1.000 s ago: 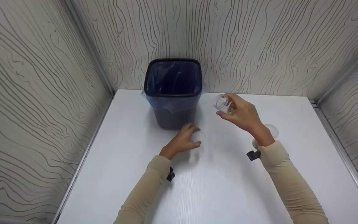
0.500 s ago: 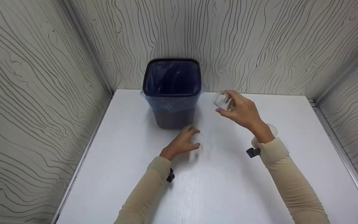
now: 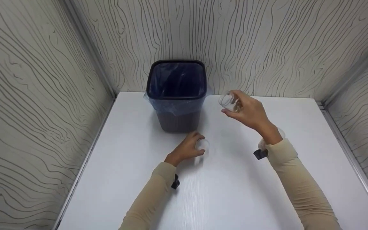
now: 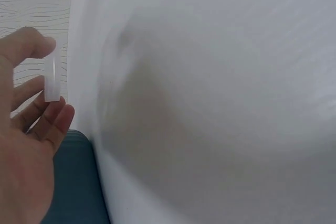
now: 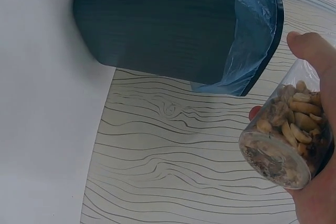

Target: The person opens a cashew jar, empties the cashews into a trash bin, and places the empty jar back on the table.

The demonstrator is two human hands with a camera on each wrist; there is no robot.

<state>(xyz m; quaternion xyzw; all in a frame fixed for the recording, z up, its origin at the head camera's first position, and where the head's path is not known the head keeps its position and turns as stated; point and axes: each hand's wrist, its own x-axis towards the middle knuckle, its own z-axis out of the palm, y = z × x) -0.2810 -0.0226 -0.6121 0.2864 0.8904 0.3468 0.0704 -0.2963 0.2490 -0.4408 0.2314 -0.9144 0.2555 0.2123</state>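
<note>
My left hand [image 3: 185, 149] pinches a clear round lid [image 3: 203, 145] by its edge, a little above the table in front of the bin. The left wrist view shows this lid [image 4: 52, 77] edge-on between thumb and fingertips. With my right hand [image 3: 252, 111] I grip a clear jar [image 3: 227, 101], tilted with its uncovered mouth toward the bin. Nuts [image 5: 299, 116] lie in the bottom of the jar in the right wrist view. Right of the bin's rim, the jar hangs above the table.
A dark bin [image 3: 179, 121] with a blue plastic liner [image 3: 174, 107] stands at the back of the white table [image 3: 228, 191]. Pale round things [image 3: 262, 145] are partly hidden behind my right wrist. Patterned walls [image 3: 254, 38] enclose the table.
My right hand has risen slightly with the jar. My left hand has shifted a little toward me with the lid. The bin has stayed in place.
</note>
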